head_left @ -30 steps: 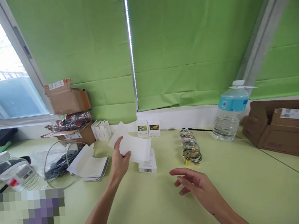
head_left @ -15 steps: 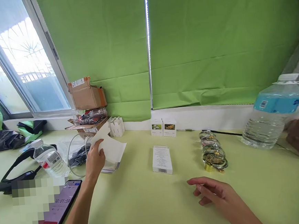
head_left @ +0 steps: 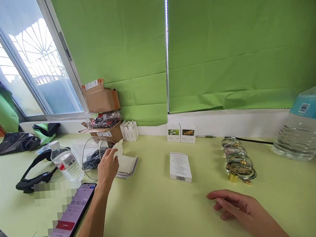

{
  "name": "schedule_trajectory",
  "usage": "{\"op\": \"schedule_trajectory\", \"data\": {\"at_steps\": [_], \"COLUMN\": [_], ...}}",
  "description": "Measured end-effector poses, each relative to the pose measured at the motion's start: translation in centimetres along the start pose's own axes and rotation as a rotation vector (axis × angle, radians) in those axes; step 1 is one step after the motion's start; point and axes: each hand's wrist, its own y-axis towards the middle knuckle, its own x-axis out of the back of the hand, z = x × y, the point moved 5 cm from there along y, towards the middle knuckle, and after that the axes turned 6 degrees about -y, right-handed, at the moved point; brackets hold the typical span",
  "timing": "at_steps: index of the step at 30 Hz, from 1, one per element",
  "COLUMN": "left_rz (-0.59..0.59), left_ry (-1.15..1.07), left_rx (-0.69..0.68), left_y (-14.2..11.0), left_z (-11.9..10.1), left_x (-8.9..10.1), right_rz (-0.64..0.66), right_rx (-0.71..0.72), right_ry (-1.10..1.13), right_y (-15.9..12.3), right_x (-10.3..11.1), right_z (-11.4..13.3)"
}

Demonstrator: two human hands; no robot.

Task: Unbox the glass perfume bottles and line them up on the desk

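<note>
My left hand (head_left: 107,167) pinches a white paper sheet (head_left: 119,148) by its edge, low over a stack of white papers (head_left: 127,165) on the pale green table (head_left: 160,213). My right hand (head_left: 237,204) rests over the table at the lower right, fingers loosely apart, holding nothing. A white flat box with a barcode (head_left: 179,166) lies between the hands. A cluster of metal rings with gold pieces (head_left: 237,160) sits to the right of it.
A phone with a running timer (head_left: 71,213) lies at the near left. A small water bottle (head_left: 66,164), a black headset (head_left: 33,174), cardboard boxes (head_left: 100,98), small white cartons (head_left: 181,132) and a large water bottle (head_left: 303,125) ring the table.
My left hand carried the paper sheet leftward, away from the barcode box, down to the paper stack. The view panned left; the right hand stayed nearly still.
</note>
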Motion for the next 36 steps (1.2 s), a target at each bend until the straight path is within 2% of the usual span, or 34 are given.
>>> {"op": "schedule_trajectory", "data": {"at_steps": [8, 11, 13, 17, 20, 22, 25, 30, 34, 36], "left_rz": [-0.105, -0.128, -0.112, 0.041, 0.338, 0.485, 0.595, 0.648, 0.681, 0.717], "left_ry": [-0.02, -0.066, -0.117, -0.253, -0.465, -0.543, -0.635, -0.804, -0.88, -0.937], "left_rx": [-0.046, -0.091, -0.144, -0.282, -0.374, -0.414, -0.398, -0.254, -0.265, -0.218], "left_y": [0.3, 0.2, -0.4, -3.5, -6.9, -9.0, -10.6, -10.8, -11.2, -11.6], "left_z": [0.1, -1.4, -3.5, -9.3, -13.6, -15.5, -16.6, -16.5, -17.4, -17.8], "left_x": [0.9, 0.7, -0.1, -3.2, -5.7, -6.5, -7.2, -7.8, -7.3, -7.3], "right_rz": [0.033, 0.061, 0.073, 0.033, -0.02, -0.042, -0.059, -0.088, -0.068, -0.035], "right_rx": [0.004, 0.011, 0.024, 0.078, 0.174, 0.25, 0.301, 0.294, 0.143, 0.089], "right_ry": [0.019, 0.027, 0.026, 0.003, -0.062, -0.121, -0.178, -0.147, 0.053, 0.198], "right_y": [0.2, 0.2, 0.2, -0.2, -0.6, -0.9, -1.3, -1.7, -1.5, -1.5], "right_x": [-0.3, -0.5, -0.6, -1.0, -1.5, -1.9, -2.1, -2.1, -2.3, -2.5], "right_z": [-0.6, -0.7, -0.6, 0.2, 1.5, 2.4, 3.4, 3.8, 2.9, 2.7]}}
